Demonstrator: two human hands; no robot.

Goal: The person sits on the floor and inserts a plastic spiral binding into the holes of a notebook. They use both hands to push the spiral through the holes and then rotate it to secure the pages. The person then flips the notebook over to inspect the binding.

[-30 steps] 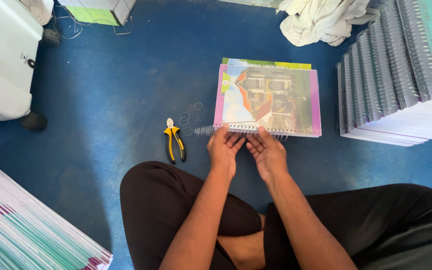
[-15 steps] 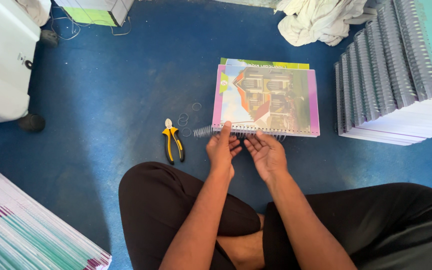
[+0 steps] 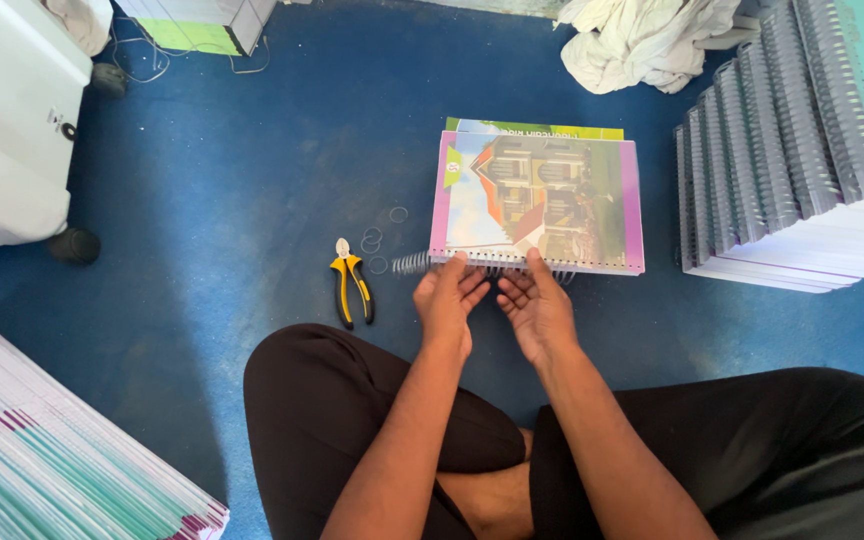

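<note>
A notebook (image 3: 542, 200) with a pink-edged picture cover lies on the blue floor in front of me. A metal spiral coil (image 3: 414, 263) runs along its near edge and sticks out to the left. My left hand (image 3: 449, 300) and my right hand (image 3: 535, 308) rest side by side at that edge, fingers touching the coil. Whether they pinch it I cannot tell. Yellow-handled pliers (image 3: 351, 289) lie on the floor just left of my left hand.
A slanted stack of spiral-bound books (image 3: 792, 170) stands at the right. Loose printed sheets (image 3: 42, 460) are piled at the lower left. A white machine (image 3: 7, 120) sits at the upper left, a crumpled cloth (image 3: 642, 40) at the top. Small wire rings (image 3: 382, 238) lie near the pliers.
Both hands have stayed at the notebook's near edge; the fingers shift slightly along the coil. The view has drifted a little.
</note>
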